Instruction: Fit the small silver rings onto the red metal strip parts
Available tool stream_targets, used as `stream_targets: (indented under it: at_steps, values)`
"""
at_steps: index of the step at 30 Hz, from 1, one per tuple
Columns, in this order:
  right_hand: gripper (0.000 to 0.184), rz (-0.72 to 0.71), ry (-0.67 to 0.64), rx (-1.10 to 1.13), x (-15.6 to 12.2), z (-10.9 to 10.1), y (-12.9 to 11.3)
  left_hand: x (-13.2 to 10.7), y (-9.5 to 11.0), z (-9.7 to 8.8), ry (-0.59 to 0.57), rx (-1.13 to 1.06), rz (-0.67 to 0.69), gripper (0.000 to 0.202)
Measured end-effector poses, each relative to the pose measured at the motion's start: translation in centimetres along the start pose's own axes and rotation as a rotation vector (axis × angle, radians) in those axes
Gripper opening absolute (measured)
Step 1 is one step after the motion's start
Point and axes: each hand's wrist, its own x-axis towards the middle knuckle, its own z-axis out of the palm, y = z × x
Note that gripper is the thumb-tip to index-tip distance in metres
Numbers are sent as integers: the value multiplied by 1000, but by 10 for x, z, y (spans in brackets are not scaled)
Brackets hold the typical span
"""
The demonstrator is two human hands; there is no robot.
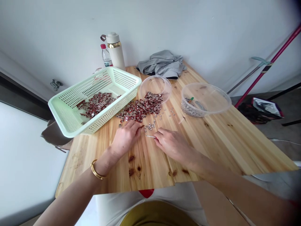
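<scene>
My left hand is closed around a small dark red strip, whose end pokes out past the fingertips. In my right hand is a thin metal tool, its tip pointing left toward the strip; whether it is tweezers or a pick is too small to tell. Small round metal pieces lie loose on the wood just beyond both hands. Behind them spreads a heap of red strips with metal parts, partly inside a tipped clear plastic tub.
A pale green perforated basket holding more red strips stands left. On the right, a clear round tub contains many small metal pieces. A cream flask, a plastic bottle and a grey cloth are at the back of the wooden table.
</scene>
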Motion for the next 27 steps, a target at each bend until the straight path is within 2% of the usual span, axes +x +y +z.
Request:
stream_targets:
  at_steps: [2, 4, 7, 10, 15, 18, 21, 24, 27]
  values:
    - [8, -13, -27, -30, 4, -2, 1, -2, -1, -3, 48, -248, -216, 8]
    - [8, -15, -66, -39, 8, -4, 2, -4, -2, -5, 20, -513, -411, 6]
    - [10, 45, -96, 34, 12, -2, 7, -9, -1, -7, 9, -772, -545, 4]
    - [10, 160, -92, 177, 14, 3, 14, -14, 2, -7, 46, -806, -607, 6]
    - [12, 275, 12, 491, 10, 5, 16, -16, 9, -10, -97, -778, -699, 13]
    - [8, 336, 118, 717, 10, -4, 9, -13, 15, -13, -133, -665, -627, 7]
    - [7, 345, 178, 813, 14, -13, 3, -12, 23, -16, -193, -397, -463, 3]
    - [10, 235, 211, 828, 19, -13, 1, -13, 29, -14, -236, -109, -345, 10]
    - [11, 141, 213, 818, 19, -2, 5, -13, 30, -10, -260, -27, -286, 16]
